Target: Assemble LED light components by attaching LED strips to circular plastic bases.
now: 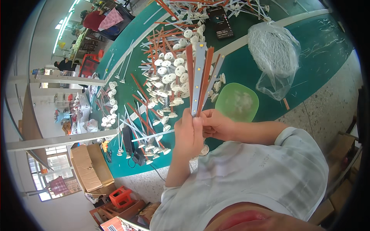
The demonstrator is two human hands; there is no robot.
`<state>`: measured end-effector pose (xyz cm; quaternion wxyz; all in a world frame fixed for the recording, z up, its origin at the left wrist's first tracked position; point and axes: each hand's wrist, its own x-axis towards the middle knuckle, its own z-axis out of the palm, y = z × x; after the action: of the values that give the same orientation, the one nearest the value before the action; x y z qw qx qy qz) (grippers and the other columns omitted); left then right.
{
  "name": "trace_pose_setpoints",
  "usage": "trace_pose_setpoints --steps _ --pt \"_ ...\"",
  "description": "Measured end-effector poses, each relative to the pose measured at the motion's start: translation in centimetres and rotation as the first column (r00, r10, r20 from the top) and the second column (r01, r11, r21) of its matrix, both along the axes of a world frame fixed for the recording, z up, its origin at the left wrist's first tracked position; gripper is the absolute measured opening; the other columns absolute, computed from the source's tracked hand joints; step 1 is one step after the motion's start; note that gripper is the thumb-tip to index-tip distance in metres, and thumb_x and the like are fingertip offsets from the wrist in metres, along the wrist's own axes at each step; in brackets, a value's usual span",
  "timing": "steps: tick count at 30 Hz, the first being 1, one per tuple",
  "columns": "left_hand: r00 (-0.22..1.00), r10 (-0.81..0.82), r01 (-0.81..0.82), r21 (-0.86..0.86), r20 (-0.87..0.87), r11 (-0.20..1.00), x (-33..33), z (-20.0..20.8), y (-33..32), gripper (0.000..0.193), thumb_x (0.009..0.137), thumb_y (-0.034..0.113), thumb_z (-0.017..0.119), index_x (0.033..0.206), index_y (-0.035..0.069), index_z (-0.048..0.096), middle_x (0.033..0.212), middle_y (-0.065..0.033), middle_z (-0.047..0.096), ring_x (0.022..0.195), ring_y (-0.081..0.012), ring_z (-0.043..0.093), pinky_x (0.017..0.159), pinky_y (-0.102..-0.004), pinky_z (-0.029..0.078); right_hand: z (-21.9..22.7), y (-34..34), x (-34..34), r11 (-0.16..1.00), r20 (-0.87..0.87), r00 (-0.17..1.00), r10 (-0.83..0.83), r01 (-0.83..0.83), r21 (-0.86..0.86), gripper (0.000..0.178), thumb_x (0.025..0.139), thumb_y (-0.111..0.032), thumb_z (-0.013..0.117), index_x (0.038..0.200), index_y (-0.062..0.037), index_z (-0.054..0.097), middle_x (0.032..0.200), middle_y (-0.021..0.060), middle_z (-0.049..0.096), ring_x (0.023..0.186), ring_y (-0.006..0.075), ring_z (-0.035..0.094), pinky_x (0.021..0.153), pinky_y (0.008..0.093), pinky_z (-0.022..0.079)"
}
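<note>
The left hand [188, 133] stands upright, its fingers clamped round the lower ends of the strips [198, 84], which fan toward twelve o'clock. The right hand [219, 125] comes in from three, fingers curled beside the strips' base; whether they pinch cannot be told. On the desk [123, 169], a pile [168, 69] of discs sits at eleven, partly hidden by the strips; the phone [220, 23] past twelve; the bowl [221, 102] and, farther, the bag [273, 57] toward two.

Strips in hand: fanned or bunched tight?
Fanned: the strips have top ends spread apart, while lower ends meet at the left hand.
</note>
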<state>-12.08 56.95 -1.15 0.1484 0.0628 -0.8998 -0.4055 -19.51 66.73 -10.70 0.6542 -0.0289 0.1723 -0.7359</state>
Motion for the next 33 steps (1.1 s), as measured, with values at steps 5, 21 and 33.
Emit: trace_pose_setpoints --steps 5,21,33 --pt "0.985 0.159 -0.144 0.185 -0.065 0.972 0.9 -1.5 -0.4 0.018 0.094 0.017 0.047 0.093 -0.001 0.048 0.062 -0.0087 0.054 0.05 -0.0187 0.054 0.047 -0.03 0.041 3.0 1.1 -1.0 0.997 -0.192 0.981 -0.042 0.052 0.049 0.04 0.085 -0.021 0.071 0.061 -0.0125 0.04 0.057 -0.003 0.043 0.051 0.0069 0.037 0.049 0.0257 0.028" --pt "0.82 0.512 0.349 0.932 -0.254 -0.097 1.8 -3.8 -5.4 0.033 0.1 0.043 0.035 0.096 0.012 0.046 0.068 -0.001 0.045 0.065 -0.0164 0.044 0.074 -0.0385 0.042 4.1 -2.9 2.3 0.614 -0.613 -0.676 -0.408 0.293 -0.733 0.047 0.054 -0.013 0.079 0.097 -0.0297 0.069 0.135 0.0249 0.036 0.119 0.0426 0.043 0.093 0.053 0.043" --pt "0.831 0.275 0.45 0.875 -0.484 0.182 5.1 -4.9 -3.8 0.1 0.074 0.06 0.059 0.147 0.004 0.02 0.147 -0.0138 0.029 0.136 -0.0288 0.029 0.11 -0.041 0.028 4.4 -7.2 2.8 0.509 -0.42 -0.826 -0.377 0.194 -0.839 0.041 0.063 -0.025 0.08 0.094 -0.0158 0.055 0.12 0.0176 0.041 0.107 0.0407 0.047 0.084 0.0495 0.043"
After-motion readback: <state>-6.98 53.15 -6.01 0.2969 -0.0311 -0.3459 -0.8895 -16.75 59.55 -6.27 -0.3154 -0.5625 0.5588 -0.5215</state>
